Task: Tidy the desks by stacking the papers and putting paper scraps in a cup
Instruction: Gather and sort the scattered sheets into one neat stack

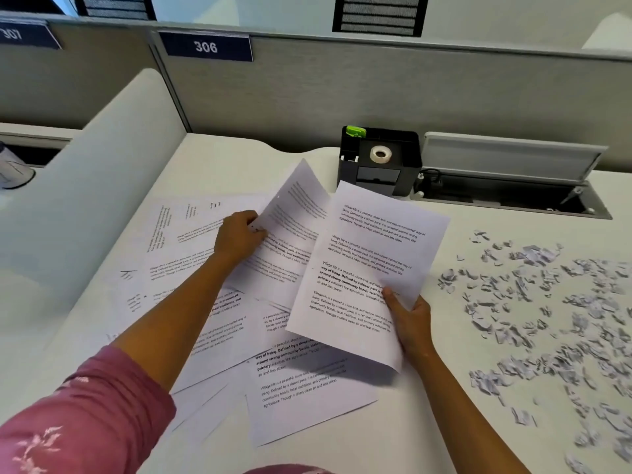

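**Two sheets lifted, ready to meet**

Our left hand (239, 236) pinches a lifted sheet (294, 213) by its left edge, above the loose papers (212, 295). Just right, our right hand (408, 318) grips the held page (369, 268) at its lower right, long axis running away from us. Scraps (547, 319) lie farther right.

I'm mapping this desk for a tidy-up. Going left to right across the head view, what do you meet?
Loose papers → left hand → right hand holding a sheet → paper scraps.
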